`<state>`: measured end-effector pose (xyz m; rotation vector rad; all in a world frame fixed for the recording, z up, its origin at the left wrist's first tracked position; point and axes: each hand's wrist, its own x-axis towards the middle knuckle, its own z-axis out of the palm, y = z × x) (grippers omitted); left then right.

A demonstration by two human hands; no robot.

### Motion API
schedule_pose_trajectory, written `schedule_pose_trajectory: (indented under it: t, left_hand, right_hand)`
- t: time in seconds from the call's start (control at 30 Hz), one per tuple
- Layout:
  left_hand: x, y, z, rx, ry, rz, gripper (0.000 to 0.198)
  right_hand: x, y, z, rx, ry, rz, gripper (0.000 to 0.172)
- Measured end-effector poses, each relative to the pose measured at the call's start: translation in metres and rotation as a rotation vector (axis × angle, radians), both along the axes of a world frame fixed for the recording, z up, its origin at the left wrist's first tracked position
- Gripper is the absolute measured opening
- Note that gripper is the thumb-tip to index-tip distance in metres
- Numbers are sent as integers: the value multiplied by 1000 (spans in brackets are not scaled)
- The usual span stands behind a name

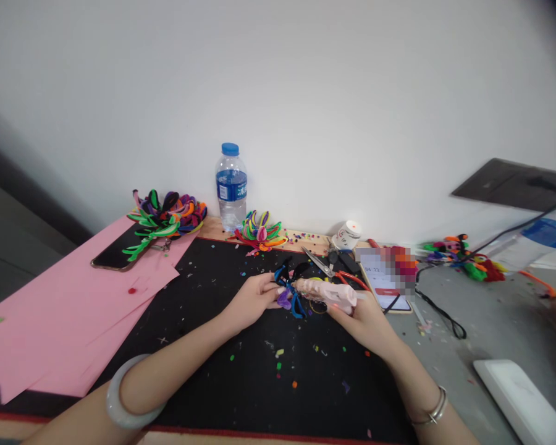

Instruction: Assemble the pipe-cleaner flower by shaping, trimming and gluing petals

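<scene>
I've got the left hand [252, 301] pinching the blue-and-purple fuzzy bundle [285, 299] above the black mat [241, 389]. And there's the right hand [369, 322], wrapped around the pink glue gun [331, 293], tip right by the bundle!

- Clear plastic bottle [231, 185] with blue cap and label, upright before the white wall [352, 93].
- Dark-screened rectangular smartphone [113, 253], lying on large pink paper sheets [65, 321].
- White printed paper cup [346, 235], tilted, near the wall.
- White rounded rectangular slab [521, 392], resting on the grey tabletop [458, 355], at lower right.
</scene>
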<state>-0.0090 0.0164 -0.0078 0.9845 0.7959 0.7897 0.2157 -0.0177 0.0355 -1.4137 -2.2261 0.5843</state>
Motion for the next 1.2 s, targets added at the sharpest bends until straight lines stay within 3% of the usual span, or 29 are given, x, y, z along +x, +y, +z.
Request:
schedule_pose_trajectory:
  t: [0.93,1.2]
  left_hand:
    - [2,0,-6,54,-21,-21,32]
    - [2,2,-5,27,-10,28,34]
  right_hand:
    - [1,1,-4,2,-36,18,22]
    - [0,0,-1,-8,-49,24,22]
